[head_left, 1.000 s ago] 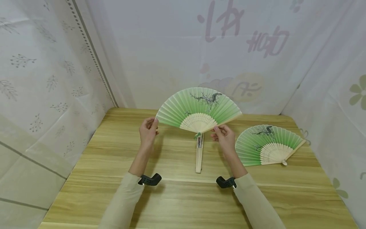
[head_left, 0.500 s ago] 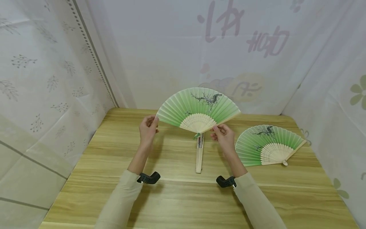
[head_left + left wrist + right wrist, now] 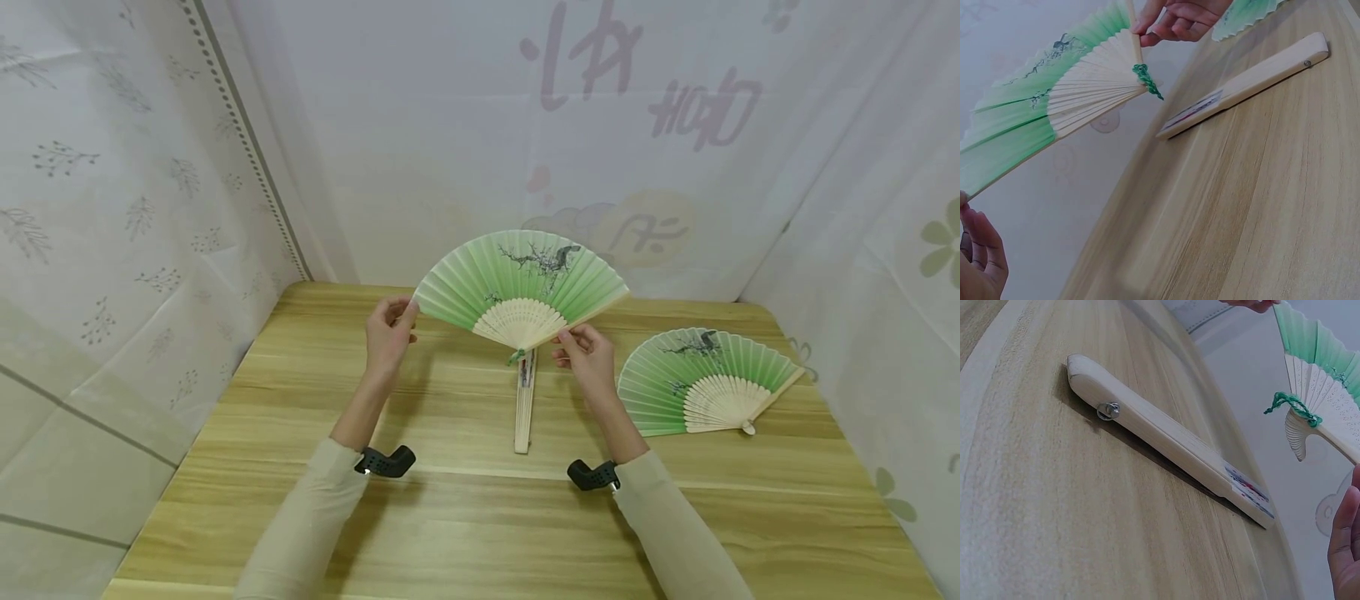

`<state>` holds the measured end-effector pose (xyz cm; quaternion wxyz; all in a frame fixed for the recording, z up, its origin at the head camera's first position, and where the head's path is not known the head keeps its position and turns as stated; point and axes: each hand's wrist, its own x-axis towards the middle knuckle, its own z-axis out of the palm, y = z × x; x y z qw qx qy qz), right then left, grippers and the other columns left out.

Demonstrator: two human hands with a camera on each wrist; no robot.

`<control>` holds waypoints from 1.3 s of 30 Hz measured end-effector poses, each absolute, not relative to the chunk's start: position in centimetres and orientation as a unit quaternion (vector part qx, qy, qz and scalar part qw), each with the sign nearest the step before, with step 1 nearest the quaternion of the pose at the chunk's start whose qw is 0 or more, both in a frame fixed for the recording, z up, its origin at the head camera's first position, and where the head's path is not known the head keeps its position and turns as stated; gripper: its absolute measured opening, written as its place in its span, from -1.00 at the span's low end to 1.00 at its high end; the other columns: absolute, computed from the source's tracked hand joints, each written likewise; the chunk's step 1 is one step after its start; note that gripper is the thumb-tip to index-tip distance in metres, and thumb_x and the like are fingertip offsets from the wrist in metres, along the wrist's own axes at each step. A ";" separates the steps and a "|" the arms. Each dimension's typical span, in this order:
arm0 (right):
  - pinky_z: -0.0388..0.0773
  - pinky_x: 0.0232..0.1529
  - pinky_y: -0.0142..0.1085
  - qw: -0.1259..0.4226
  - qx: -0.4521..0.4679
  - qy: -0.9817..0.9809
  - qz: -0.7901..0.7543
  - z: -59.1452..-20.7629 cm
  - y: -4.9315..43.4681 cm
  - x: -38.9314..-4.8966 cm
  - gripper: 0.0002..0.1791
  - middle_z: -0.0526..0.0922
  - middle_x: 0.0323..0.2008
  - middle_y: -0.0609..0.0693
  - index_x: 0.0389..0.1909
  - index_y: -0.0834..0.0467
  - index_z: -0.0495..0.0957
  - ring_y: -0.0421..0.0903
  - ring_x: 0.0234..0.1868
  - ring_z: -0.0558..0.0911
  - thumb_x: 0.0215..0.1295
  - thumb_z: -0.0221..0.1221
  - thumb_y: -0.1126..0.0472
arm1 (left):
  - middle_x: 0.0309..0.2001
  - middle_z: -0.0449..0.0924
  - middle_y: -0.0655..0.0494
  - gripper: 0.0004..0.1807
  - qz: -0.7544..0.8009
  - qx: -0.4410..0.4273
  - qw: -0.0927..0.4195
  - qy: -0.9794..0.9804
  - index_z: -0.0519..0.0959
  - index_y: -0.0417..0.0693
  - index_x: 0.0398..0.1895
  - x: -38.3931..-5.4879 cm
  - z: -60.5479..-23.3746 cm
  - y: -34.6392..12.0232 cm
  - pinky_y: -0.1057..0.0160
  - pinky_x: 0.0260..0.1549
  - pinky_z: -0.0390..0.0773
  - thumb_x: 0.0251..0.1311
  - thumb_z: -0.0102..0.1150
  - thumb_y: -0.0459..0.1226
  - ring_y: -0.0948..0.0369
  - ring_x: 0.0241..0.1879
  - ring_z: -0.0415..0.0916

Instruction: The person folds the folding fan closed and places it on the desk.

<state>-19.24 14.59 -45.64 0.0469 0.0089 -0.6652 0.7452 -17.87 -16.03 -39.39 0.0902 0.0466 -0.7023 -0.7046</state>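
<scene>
The spread green fan (image 3: 521, 279) is held above the bench (image 3: 465, 533) between 2 hands. The left hand (image 3: 388, 335), its grip pinching, holds the fan's outer left edge; the right hand (image 3: 588, 357), its grip likewise pinching, holds the right edge near a green cord (image 3: 1144, 76). On the bench lie a folded fan (image 3: 524, 410), near the middle, and a 2nd fan (image 3: 705, 392), also spread, to the right.

One trio, three pairs, two singles

Two spread, green-and-white pleated folding fans with pale ribs (image 3: 525, 287) (image 3: 705, 387) and one slim, closed, pale wooden folding fan (image 3: 523, 408) (three fans in all). One bare left hand (image 3: 388, 337) and one bare right hand (image 3: 588, 358), making two. Two pale beige cloth sleeves (image 3: 303, 517) (image 3: 678, 517), two angular black wrist devices (image 3: 386, 462) (image 3: 592, 476). One braided green cord (image 3: 1145, 78); one wood-grain table (image 3: 465, 533).
</scene>
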 end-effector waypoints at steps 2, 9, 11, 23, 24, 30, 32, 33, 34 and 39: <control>0.70 -0.21 -0.02 0.045 0.008 -0.669 0.742 -44.9 14.5 -18.9 -0.70 0.67 -0.30 0.08 -0.04 0.61 0.44 -0.02 -0.36 0.70 0.51 0.14 0.36 | 0.08 0.48 -0.37 -0.68 -0.705 0.047 0.090 -0.702 0.44 -0.43 0.16 -17.9 -39.4 -16.0 0.30 -0.28 0.57 0.52 0.06 -0.33 0.18 -0.25 0.41; 0.70 -0.30 -0.20 0.043 0.014 -0.667 0.743 -44.3 14.4 -18.5 -0.72 0.68 -0.32 0.07 -0.07 0.59 0.47 0.17 -0.30 0.70 0.50 0.15 0.37 | 0.08 0.47 -0.37 -0.68 -0.704 0.047 0.087 -0.703 0.44 -0.42 0.16 -18.2 -39.5 -16.0 0.32 -0.30 0.57 0.52 0.07 -0.33 0.21 -0.26 0.43; 0.71 -0.28 -0.16 0.048 0.014 -0.669 0.741 -45.1 14.4 -19.0 -0.71 0.68 -0.29 0.14 -0.08 0.57 0.49 0.13 -0.32 0.69 0.49 0.17 0.33 | 0.08 0.48 -0.34 -0.67 -0.703 0.045 0.086 -0.704 0.44 -0.42 0.17 -18.2 -39.4 -16.0 0.31 -0.28 0.57 0.52 0.08 -0.32 0.22 -0.26 0.43; 0.71 -0.28 -0.10 0.063 0.027 -0.676 0.733 -47.1 14.4 -19.9 -0.67 0.63 -0.17 0.41 -0.07 0.55 0.50 0.04 -0.37 0.70 0.49 0.20 0.27 | -0.03 0.52 -0.14 -0.68 -0.696 0.040 0.093 -0.711 0.45 -0.43 0.15 -18.0 -39.3 -15.7 0.29 -0.29 0.57 0.51 0.09 -0.33 0.25 -0.29 0.43; 0.71 -0.27 -0.08 0.063 0.029 -0.676 0.734 -47.1 14.4 -19.9 -0.66 0.64 -0.18 0.39 -0.06 0.54 0.50 0.07 -0.36 0.70 0.49 0.20 0.26 | -0.03 0.52 -0.14 -0.68 -0.696 0.041 0.093 -0.711 0.45 -0.44 0.15 -18.0 -39.3 -15.7 0.30 -0.30 0.57 0.51 0.09 -0.34 0.25 -0.29 0.43; 0.70 -0.24 -0.02 0.063 0.030 -0.680 0.730 -46.8 14.3 -19.8 -0.68 0.67 -0.24 0.25 -0.06 0.51 0.52 0.19 -0.32 0.69 0.48 0.21 0.25 | -0.02 0.52 -0.13 -0.69 -0.697 0.042 0.093 -0.710 0.46 -0.42 0.15 -18.0 -39.2 -15.7 0.34 -0.32 0.56 0.50 0.09 -0.34 0.23 -0.29 0.43; 0.70 -0.25 -0.04 0.062 0.029 -0.680 0.730 -46.7 14.2 -19.7 -0.68 0.67 -0.24 0.24 -0.06 0.50 0.53 0.13 -0.33 0.69 0.48 0.21 0.24 | -0.03 0.53 -0.13 -0.69 -0.697 0.040 0.093 -0.710 0.47 -0.43 0.14 -18.0 -39.1 -15.7 0.34 -0.32 0.57 0.50 0.09 -0.34 0.22 -0.29 0.44; 0.70 -0.25 -0.06 0.062 0.029 -0.680 0.730 -46.7 14.2 -19.7 -0.69 0.67 -0.23 0.25 -0.06 0.49 0.53 0.10 -0.34 0.69 0.48 0.21 0.25 | -0.03 0.53 -0.12 -0.69 -0.698 0.040 0.092 -0.709 0.47 -0.42 0.14 -18.0 -39.1 -15.6 0.33 -0.32 0.57 0.50 0.10 -0.34 0.21 -0.28 0.44; 0.70 -0.26 -0.06 0.061 0.028 -0.679 0.731 -46.7 14.1 -19.7 -0.69 0.67 -0.23 0.26 -0.06 0.48 0.54 0.07 -0.35 0.69 0.48 0.21 0.25 | -0.03 0.53 -0.12 -0.69 -0.699 0.039 0.092 -0.709 0.47 -0.42 0.14 -18.0 -39.1 -15.6 0.33 -0.31 0.57 0.50 0.10 -0.34 0.21 -0.28 0.44; 0.70 -0.26 -0.05 0.061 0.030 -0.677 0.732 -46.8 13.9 -19.8 -0.71 0.65 -0.21 0.32 -0.06 0.47 0.56 0.02 -0.37 0.69 0.47 0.22 0.26 | -0.02 0.53 -0.12 -0.69 -0.702 0.036 0.090 -0.706 0.48 -0.40 0.14 -18.0 -39.1 -15.6 0.32 -0.30 0.58 0.49 0.11 -0.34 0.23 -0.29 0.44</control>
